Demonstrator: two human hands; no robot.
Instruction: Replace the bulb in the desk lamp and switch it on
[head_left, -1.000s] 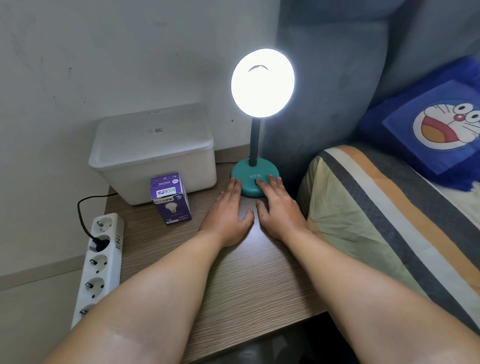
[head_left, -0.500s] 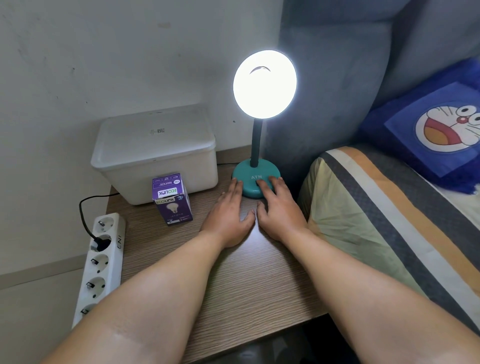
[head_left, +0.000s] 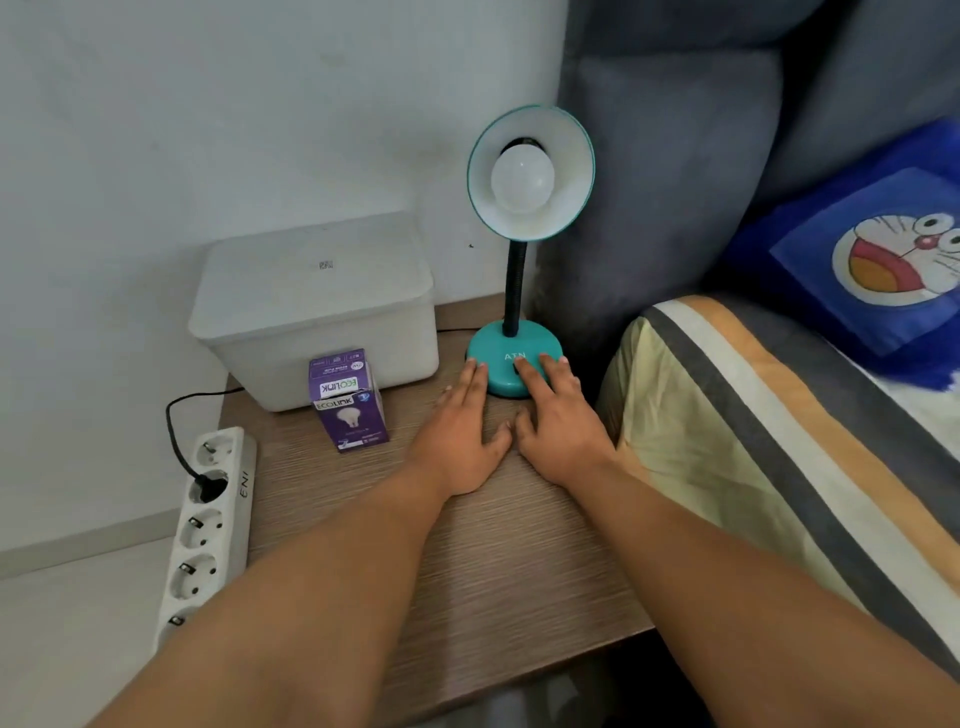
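Observation:
A teal desk lamp stands at the back of the wooden table, its round base (head_left: 511, 347) near the wall and its shade (head_left: 531, 171) tilted toward me. A white bulb (head_left: 522, 179) sits in the shade, unlit. My left hand (head_left: 462, 436) lies flat on the table, its fingertips touching the left edge of the base. Beside it, my right hand (head_left: 558, 426) rests with fingers spread, the index fingertip on the dark switch at the front of the base. A purple bulb box (head_left: 349, 400) stands to the left of my hands.
A white lidded storage box (head_left: 317, 306) sits behind the purple box against the wall. A white power strip (head_left: 208, 525) with one black plug lies off the table's left edge. A striped pillow (head_left: 769, 447) and a blue cartoon cushion (head_left: 872, 260) lie to the right.
The lamp was lit in both earlier frames and is now dark. My hands have stayed at the base, the right index finger on the switch.

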